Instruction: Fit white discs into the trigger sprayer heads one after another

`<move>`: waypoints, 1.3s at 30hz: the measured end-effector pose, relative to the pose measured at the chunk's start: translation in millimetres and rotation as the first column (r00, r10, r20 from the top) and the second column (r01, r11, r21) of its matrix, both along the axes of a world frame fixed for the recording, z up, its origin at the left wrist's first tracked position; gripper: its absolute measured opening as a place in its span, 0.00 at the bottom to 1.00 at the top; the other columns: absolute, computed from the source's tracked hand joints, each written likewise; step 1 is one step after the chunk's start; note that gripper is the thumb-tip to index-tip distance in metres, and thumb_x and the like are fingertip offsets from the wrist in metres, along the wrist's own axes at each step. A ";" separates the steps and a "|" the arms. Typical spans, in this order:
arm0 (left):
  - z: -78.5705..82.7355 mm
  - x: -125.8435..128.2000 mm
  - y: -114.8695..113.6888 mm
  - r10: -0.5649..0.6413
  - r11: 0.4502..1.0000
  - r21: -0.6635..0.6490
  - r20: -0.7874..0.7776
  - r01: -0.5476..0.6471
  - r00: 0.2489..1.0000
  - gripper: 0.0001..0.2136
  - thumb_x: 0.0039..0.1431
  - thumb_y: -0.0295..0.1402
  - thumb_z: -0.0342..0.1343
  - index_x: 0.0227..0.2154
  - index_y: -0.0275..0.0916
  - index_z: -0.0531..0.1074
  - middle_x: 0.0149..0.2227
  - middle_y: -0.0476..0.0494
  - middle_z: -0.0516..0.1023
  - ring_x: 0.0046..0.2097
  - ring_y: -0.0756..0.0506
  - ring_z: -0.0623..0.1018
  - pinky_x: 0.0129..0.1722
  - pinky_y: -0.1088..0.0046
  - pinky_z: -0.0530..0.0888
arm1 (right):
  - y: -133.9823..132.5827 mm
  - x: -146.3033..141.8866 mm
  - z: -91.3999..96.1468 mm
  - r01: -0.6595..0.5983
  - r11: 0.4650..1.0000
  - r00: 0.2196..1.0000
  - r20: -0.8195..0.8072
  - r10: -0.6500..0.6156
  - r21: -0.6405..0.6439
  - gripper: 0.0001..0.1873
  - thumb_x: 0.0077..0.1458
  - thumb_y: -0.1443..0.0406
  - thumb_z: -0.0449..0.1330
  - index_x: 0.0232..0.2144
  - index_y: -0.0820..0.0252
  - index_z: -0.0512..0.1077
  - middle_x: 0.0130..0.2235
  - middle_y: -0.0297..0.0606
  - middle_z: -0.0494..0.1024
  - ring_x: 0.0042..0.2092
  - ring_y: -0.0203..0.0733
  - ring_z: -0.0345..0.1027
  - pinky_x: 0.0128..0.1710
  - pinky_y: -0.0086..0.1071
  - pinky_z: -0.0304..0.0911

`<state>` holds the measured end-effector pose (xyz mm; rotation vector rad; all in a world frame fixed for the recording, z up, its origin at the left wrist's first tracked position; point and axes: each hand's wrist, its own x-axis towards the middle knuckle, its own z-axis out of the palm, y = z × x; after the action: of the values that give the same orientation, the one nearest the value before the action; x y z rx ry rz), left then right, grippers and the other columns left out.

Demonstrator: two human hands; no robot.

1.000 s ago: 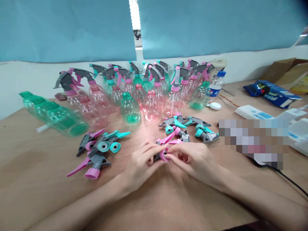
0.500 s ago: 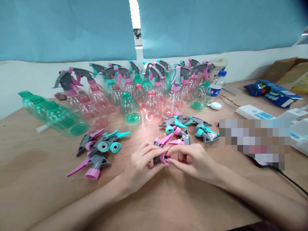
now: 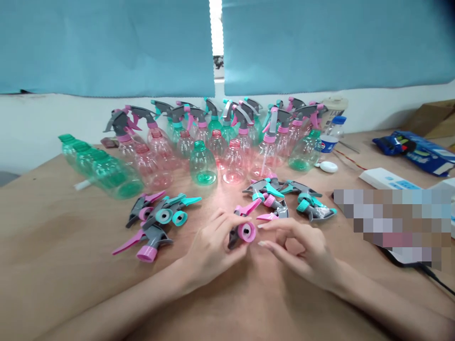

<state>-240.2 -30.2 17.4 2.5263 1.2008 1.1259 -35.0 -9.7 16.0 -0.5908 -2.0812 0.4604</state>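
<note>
one spray trigger head (image 3: 241, 230) sits in the left hand (image 3: 209, 246), low in the middle of the counter (image 3: 53, 246). its pink screw collar faces the camera, and the grey body and pink lever run back toward twelve o'clock. the left grip is pinching the grey body from the sides; the thumb is mostly hidden. the right hand (image 3: 302, 251) hovers at three o'clock of the collar with its grip spread, forefinger and thumb just beside the rim but apart from it.

some loose heads (image 3: 156, 222) lie at ten o'clock of the hands, and a second pile (image 3: 284, 196) lies at one o'clock. open bottles (image 3: 202, 166), pink and green, stand at twelve o'clock, with capped ones behind them. green bottles on their sides (image 3: 106, 168) lie further out at ten o'clock.

to handle this well, i'd judge: keep the left grip on the grey body and off the lever, so nothing gets squeezed. hold the collar mouth steady and in plain sight. let the right fingertips touch only the collar rim, lightly, since it is small and likely turns easily.
</note>
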 end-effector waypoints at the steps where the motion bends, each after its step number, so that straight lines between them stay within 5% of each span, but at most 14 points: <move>1: 3.5 -3.6 0.2 0.029 0.999 0.013 -0.031 -0.029 0.999 0.14 0.54 0.23 0.57 0.43 0.37 0.67 0.38 0.45 0.77 0.37 0.46 0.72 0.38 0.70 0.72 | 1.0 0.6 -0.3 0.017 1.000 1.000 0.015 -0.017 0.004 0.11 0.57 0.68 0.57 0.44 0.61 0.66 0.20 0.27 0.68 0.20 0.30 0.63 0.21 0.22 0.59; 6: 34.7 -48.2 -7.5 0.158 0.987 0.075 -0.228 -0.144 0.961 0.09 0.57 0.30 0.57 0.41 0.40 0.70 0.32 0.48 0.75 0.36 0.46 0.70 0.34 0.72 0.71 | 0.4 0.9 -4.5 0.009 1.000 0.999 0.049 -0.008 -0.023 0.08 0.58 0.67 0.55 0.42 0.61 0.65 0.19 0.26 0.67 0.20 0.31 0.64 0.20 0.23 0.59; 11: 64.2 -107.0 -31.9 0.404 0.913 0.187 -0.278 -0.363 0.871 0.10 0.60 0.34 0.55 0.44 0.44 0.70 0.36 0.47 0.76 0.38 0.45 0.71 0.34 0.70 0.72 | -6.2 1.5 -9.9 -0.025 0.999 0.994 0.108 0.027 -0.020 0.07 0.58 0.68 0.56 0.41 0.59 0.65 0.22 0.29 0.72 0.22 0.32 0.68 0.24 0.25 0.63; 14: 63.4 -132.9 -39.1 0.449 0.893 0.195 -0.317 -0.406 0.835 0.10 0.62 0.35 0.52 0.46 0.43 0.70 0.40 0.47 0.77 0.41 0.43 0.71 0.38 0.67 0.72 | -6.8 1.1 -12.0 -0.037 0.999 0.987 0.157 0.041 -0.029 0.06 0.59 0.67 0.55 0.41 0.58 0.66 0.24 0.31 0.74 0.24 0.33 0.69 0.25 0.26 0.64; 19: 41.0 -161.8 -36.6 0.343 0.921 -0.031 -0.406 -0.388 0.847 0.14 0.63 0.36 0.48 0.51 0.43 0.67 0.49 0.44 0.74 0.49 0.40 0.72 0.46 0.62 0.72 | -3.9 -2.0 -17.5 -0.037 0.991 0.978 0.198 0.062 -0.126 0.04 0.60 0.65 0.53 0.38 0.58 0.66 0.24 0.31 0.72 0.28 0.36 0.71 0.25 0.26 0.64; 23: 35.9 -166.4 -44.6 0.316 0.903 -0.133 -0.438 -0.408 0.842 0.18 0.64 0.35 0.45 0.57 0.47 0.61 0.56 0.44 0.67 0.56 0.39 0.69 0.53 0.61 0.68 | -1.7 -2.4 -21.4 -0.013 0.983 0.977 0.209 0.052 -0.183 0.04 0.60 0.64 0.53 0.37 0.57 0.66 0.26 0.33 0.72 0.32 0.39 0.73 0.24 0.26 0.65; 29: 37.7 -146.1 -53.3 0.404 0.879 -0.082 -0.397 -0.470 0.824 0.20 0.66 0.37 0.44 0.60 0.49 0.55 0.61 0.47 0.62 0.59 0.41 0.65 0.58 0.58 0.63 | 1.6 -2.3 -19.0 -0.001 0.992 0.972 0.234 0.031 -0.126 0.04 0.59 0.64 0.54 0.36 0.57 0.66 0.31 0.36 0.75 0.37 0.40 0.74 0.28 0.27 0.67; 39: 26.3 -124.7 -31.7 0.309 0.929 -0.009 -0.531 -0.370 0.789 0.20 0.64 0.45 0.44 0.52 0.39 0.68 0.58 0.38 0.67 0.60 0.38 0.64 0.57 0.51 0.62 | 6.0 -3.0 -17.5 -0.057 0.998 0.975 0.216 0.059 -0.015 0.04 0.59 0.65 0.54 0.33 0.57 0.68 0.31 0.35 0.74 0.35 0.39 0.71 0.45 0.40 0.67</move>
<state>-364.9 -62.0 43.7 2.6778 1.8507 0.3771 -38.0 -3.8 -1.5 -0.6091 -2.3103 0.4561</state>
